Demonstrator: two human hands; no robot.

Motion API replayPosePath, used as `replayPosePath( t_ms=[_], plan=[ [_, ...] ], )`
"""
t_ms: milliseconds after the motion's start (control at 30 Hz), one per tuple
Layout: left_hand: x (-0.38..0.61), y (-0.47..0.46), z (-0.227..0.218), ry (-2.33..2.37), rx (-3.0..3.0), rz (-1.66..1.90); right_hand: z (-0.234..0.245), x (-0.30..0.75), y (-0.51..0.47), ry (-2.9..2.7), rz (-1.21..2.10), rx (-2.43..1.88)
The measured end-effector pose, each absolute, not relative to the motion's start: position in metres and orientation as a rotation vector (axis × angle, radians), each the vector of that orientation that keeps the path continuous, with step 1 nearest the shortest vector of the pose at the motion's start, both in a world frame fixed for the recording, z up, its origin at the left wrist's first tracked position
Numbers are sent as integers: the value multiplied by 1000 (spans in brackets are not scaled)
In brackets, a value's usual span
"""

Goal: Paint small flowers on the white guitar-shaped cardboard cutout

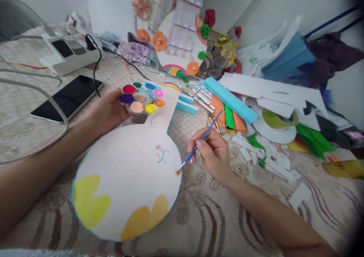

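My left hand (109, 111) grips the edge of a small round paint palette (141, 96) with wells of several colours. Between the thumb and fingers of my right hand (212, 152) is a thin blue paintbrush (202, 137). Its brown bristles point down at the right edge of a white cutout (127, 166); whether they touch it I cannot tell. The cutout has a round body and a narrow neck, and lies flat. Yellow painted petals (92, 204) mark its lower left, orange petals (146, 215) its bottom, and a small drawn flower (161, 153) its right side.
A black phone (66, 97) and a power strip (68, 52) with cables lie on the left. Rolled coloured paper (230, 99), tape rolls (278, 120) and white paper scraps (270, 158) crowd the right. A flower-decorated board (182, 41) stands at the back.
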State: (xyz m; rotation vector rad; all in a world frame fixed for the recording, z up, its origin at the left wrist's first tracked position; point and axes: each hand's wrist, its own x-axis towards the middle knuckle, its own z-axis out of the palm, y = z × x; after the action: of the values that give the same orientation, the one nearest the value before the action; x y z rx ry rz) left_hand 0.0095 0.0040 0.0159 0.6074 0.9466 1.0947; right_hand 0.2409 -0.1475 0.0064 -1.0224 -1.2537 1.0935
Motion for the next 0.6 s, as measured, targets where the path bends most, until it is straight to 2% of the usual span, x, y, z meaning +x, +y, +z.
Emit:
replayPosePath(
  t_ms=[333, 600],
  plan=[
    [13, -5, 30, 936, 599, 1041, 46, 216, -107, -1259, 726, -881],
    [11, -6, 34, 952, 636, 990, 37, 187, -64, -1391, 724, -832]
  ],
)
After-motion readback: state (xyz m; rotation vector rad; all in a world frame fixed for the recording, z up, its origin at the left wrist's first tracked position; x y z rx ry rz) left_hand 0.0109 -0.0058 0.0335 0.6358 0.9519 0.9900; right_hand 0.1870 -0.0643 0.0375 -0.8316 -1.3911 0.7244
